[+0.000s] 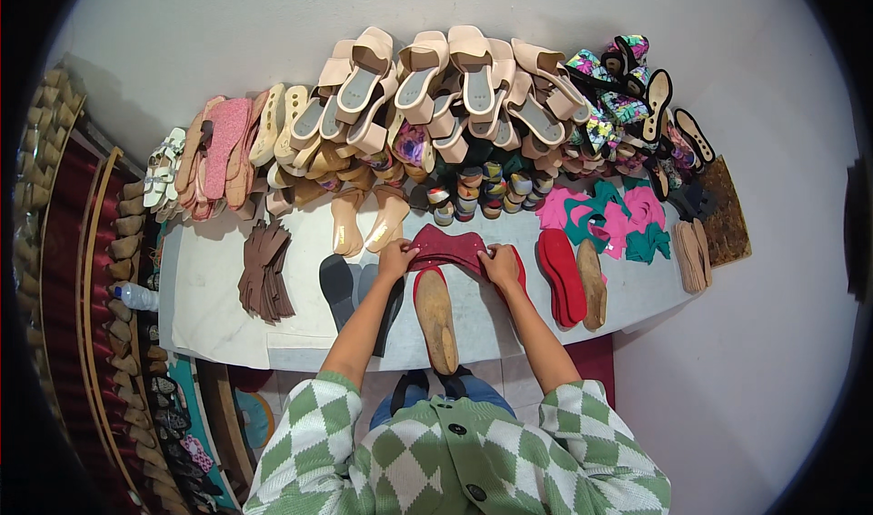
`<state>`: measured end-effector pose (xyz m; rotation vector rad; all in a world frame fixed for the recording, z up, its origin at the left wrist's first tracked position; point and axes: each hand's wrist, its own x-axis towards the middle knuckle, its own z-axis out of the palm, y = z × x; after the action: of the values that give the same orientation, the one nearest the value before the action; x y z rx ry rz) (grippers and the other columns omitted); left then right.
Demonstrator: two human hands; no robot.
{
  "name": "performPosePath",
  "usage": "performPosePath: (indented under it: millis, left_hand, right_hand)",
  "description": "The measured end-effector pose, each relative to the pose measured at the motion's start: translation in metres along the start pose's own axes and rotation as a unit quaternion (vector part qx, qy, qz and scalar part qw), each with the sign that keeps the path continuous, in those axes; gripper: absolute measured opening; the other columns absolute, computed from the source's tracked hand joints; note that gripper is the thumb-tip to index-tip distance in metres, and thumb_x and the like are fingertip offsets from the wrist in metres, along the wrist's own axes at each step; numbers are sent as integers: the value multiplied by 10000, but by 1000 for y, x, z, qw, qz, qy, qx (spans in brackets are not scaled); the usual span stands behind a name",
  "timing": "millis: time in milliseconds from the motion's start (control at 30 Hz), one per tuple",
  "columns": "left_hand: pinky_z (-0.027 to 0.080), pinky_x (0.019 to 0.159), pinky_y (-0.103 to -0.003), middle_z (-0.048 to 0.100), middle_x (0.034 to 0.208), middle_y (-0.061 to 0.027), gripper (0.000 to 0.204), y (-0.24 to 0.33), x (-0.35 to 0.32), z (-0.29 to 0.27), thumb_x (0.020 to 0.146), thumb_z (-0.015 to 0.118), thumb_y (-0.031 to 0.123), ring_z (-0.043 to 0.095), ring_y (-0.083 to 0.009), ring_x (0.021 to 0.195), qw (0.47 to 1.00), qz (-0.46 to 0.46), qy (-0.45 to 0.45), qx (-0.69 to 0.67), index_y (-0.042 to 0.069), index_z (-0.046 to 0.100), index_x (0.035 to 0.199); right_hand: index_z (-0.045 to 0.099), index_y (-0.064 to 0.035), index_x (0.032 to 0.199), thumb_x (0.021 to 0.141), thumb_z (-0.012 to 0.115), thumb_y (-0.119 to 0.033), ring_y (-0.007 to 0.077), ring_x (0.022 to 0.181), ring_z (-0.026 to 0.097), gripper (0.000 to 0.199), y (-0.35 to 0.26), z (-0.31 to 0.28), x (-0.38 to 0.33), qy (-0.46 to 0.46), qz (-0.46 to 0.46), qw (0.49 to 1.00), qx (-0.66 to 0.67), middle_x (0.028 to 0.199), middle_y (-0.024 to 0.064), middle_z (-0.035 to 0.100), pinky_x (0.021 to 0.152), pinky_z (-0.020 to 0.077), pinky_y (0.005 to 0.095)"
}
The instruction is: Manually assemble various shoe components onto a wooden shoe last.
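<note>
Between my two hands stretches a dark red shoe upper piece (447,245), curved along its edges and seemingly layered. My left hand (396,260) pinches its left end, and my right hand (499,266) grips the right end. Just below it, a worn tan shoe last (436,322) with a red rim lies toe away from me at the near table edge. Dark grey soles (338,290) rest beside my left forearm. Right of my right forearm are red soles (561,279) and another brownish last (592,286). A red item is partly hidden behind my right hand.
A white table (214,283) carries a heap of beige heeled sandals (423,74) against the wall. Brown strips (265,272) lie left, pink and green cut pieces (644,208) right. Racks of shoe lasts (127,247) stand left, near a plastic bottle (136,297).
</note>
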<state>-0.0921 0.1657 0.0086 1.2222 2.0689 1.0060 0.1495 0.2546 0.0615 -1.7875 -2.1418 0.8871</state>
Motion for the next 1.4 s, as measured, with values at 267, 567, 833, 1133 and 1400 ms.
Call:
performPosePath:
  millis: [267, 567, 833, 1133, 1400]
  left_hand:
    - [476, 639, -331, 627, 752, -99, 393, 16, -8, -8, 618, 779, 226, 620, -218, 717, 998, -26, 40, 44, 49, 576, 904]
    - [459, 565, -213, 597, 753, -20, 240, -1, -106, -51, 792, 667, 174, 555, -87, 669, 920, -211, -147, -296, 11, 582, 947]
    - [430, 578, -257, 591, 685, -6, 224, -13, -131, -39, 749, 691, 230, 534, -97, 612, 984, -156, -59, -69, 37, 635, 849]
    - [457, 632, -339, 610, 649, -64, 325, -20, -124, -38, 656, 730, 361, 606, -218, 651, 970, -199, -136, 1, 74, 672, 798]
    - [481, 646, -372, 636, 712, -80, 361, 2, -136, -23, 632, 760, 277, 630, -245, 719, 976, -132, -73, 158, 63, 624, 888]
  right_hand:
    - [525, -40, 993, 687, 727, -190, 264, 827, 573, 396, -10, 10, 3, 43, -21, 998, 45, 877, 127, 585, 698, 462, 376]
    - [556, -17, 951, 683, 744, -98, 70, 570, 517, 337, 18, 20, -32, -108, -54, 941, 316, 639, -4, 543, 506, 432, 230]
    - [577, -30, 947, 696, 740, -96, 56, 579, 507, 306, 26, 49, -57, -57, -38, 962, 263, 655, -19, 553, 511, 412, 211]
    - [611, -28, 908, 647, 753, -158, 160, 641, 612, 324, 36, 56, -73, -6, 4, 982, 187, 723, 86, 643, 615, 480, 289]
    - [595, -28, 929, 660, 742, -150, 183, 676, 629, 330, 36, 63, -76, -36, 3, 977, 208, 746, 97, 646, 643, 484, 291]
